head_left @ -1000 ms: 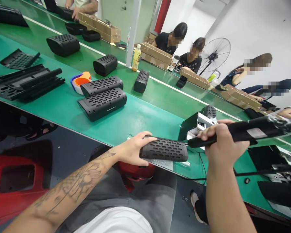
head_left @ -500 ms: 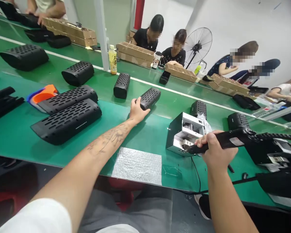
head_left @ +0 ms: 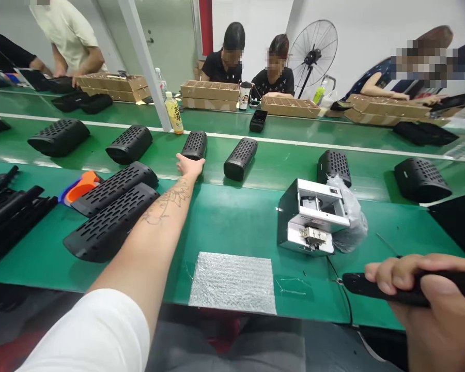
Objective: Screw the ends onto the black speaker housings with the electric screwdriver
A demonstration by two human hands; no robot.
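Note:
My left hand [head_left: 191,166] reaches forward, thumb and fingers around the near end of a black perforated housing [head_left: 195,144] standing on the green belt. Just right of it is a second perforated housing [head_left: 241,157], untouched. At the lower right, my right hand [head_left: 426,289] is wrapped round a black electric screwdriver [head_left: 366,285], its rear end cut off by the frame edge. Behind the screwdriver to the left stands a black and white screw feeder [head_left: 313,206], apart from the tool. A silvery foam sheet [head_left: 234,281] lies flat at the bench's front edge.
Two long perforated shells [head_left: 108,222] lie at left beside orange and blue pieces [head_left: 83,187]. Dark parts [head_left: 11,217] are stacked farther left. More housings [head_left: 422,181] stand along the belt. A drink bottle [head_left: 173,113] is by the post [head_left: 145,62]. Several people work opposite.
My left hand has let go of one housing and moved left to the neighbouring one. My right hand has drawn the screwdriver away from the screw feeder, toward the lower right. The view has turned.

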